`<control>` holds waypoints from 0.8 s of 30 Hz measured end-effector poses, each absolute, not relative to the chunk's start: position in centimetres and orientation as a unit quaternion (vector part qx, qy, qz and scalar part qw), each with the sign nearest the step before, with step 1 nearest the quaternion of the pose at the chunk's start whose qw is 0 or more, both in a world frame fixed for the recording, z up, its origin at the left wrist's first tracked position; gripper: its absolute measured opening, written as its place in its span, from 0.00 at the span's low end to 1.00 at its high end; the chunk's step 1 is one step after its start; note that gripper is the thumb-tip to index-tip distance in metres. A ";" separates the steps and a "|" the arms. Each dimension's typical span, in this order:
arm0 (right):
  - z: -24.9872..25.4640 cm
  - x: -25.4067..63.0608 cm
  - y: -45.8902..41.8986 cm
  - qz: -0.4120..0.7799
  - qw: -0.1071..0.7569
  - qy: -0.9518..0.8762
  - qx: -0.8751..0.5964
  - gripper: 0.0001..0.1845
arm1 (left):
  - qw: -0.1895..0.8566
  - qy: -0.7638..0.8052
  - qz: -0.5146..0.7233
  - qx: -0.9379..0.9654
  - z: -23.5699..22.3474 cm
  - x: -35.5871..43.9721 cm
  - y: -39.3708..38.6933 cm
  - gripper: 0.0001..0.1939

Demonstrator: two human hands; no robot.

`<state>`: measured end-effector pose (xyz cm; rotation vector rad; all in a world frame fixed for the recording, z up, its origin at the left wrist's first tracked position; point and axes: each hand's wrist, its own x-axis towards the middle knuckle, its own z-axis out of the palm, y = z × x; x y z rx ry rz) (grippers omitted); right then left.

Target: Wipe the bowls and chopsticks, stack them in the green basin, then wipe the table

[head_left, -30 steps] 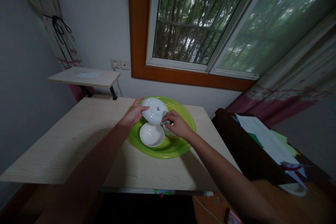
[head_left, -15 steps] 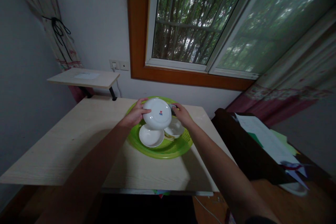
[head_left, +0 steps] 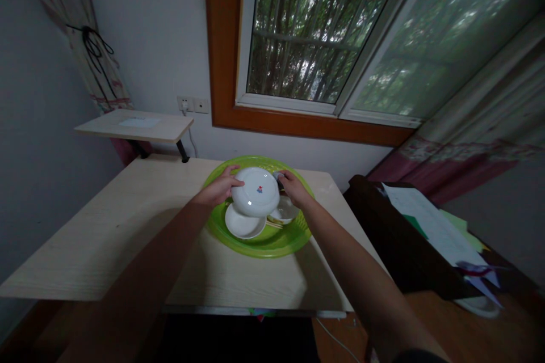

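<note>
The left hand (head_left: 219, 189) grips the left edge of a white dish (head_left: 255, 191), thumb on the face that bears a small red-and-blue mark. The right hand (head_left: 293, 187) is closed on a grey cloth (head_left: 278, 176) at the dish's right edge. The dish is tilted above a round green basin (head_left: 255, 247), partly overlapping, in view, a white bowl (head_left: 244, 226) in the basin. A second bowl (head_left: 284, 211) lies to the right, with chopsticks (head_left: 273, 224) beside it.

Surface: a pale wood-grained table (head_left: 106, 227) bears the basin and, at its rear left, a raised shelf (head_left: 170, 127) on black supports, with a sheet of paper (head_left: 140, 122) on top.

Room: outlets (head_left: 193, 105) on a pale wall, one with a plug; a sliding window (head_left: 306, 39) in an orange-brown frame (head_left: 223, 39), greenery outside; a tied curtain (head_left: 72, 5) at left; a cream-and-pink curtain (head_left: 489, 119) at right, above dark furniture (head_left: 378, 221) bearing papers (head_left: 430, 221); brown floor (head_left: 426, 323) below.
</note>
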<state>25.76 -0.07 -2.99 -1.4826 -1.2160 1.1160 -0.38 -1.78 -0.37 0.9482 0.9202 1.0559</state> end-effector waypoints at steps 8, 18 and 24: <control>-2.5 25.4 -0.4 0.455 0.483 -0.507 -0.551 0.16 | 0.596 0.458 0.453 0.480 -2.3 -0.6 -0.6 0.40; -1.2 25.2 -1.3 0.485 0.547 -0.495 -0.469 0.24 | 0.576 0.417 0.465 0.527 -3.6 -0.7 0.6 0.29; -1.0 25.3 -1.6 0.496 0.559 -0.491 -0.448 0.22 | 0.562 0.421 0.491 0.516 -3.0 -0.7 0.2 0.26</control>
